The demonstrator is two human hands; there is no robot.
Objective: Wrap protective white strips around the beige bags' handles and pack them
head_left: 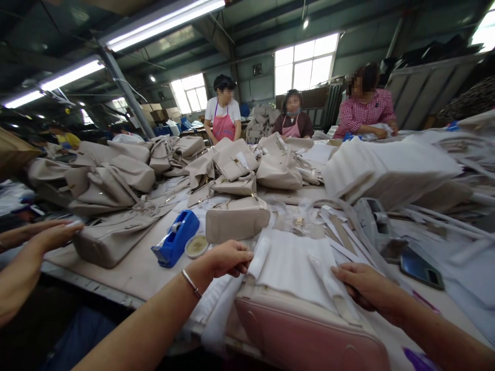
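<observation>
Directly in front of me a beige handbag point(309, 330) lies on its side, its base towards me. A white foam sheet point(290, 257) covers its upward face, and both side edges of the sheet are rolled or folded inward. At the sheet's left edge, my left hand point(230, 258) is closed in a pinch on the foam. On the opposite side my right hand point(358, 286) pinches the right folded edge between thumb and fingers. A gold clasp point(299, 222) shows just beyond the sheet.
A blue tape dispenser point(176, 239), a round tub point(196, 246) and another handbag point(237, 220) stand left of centre. A phone point(421, 268) lies at right, near stacked foam sheets point(398, 165). Handbags are heaped behind. A co-worker's hands point(58, 234) are at far left.
</observation>
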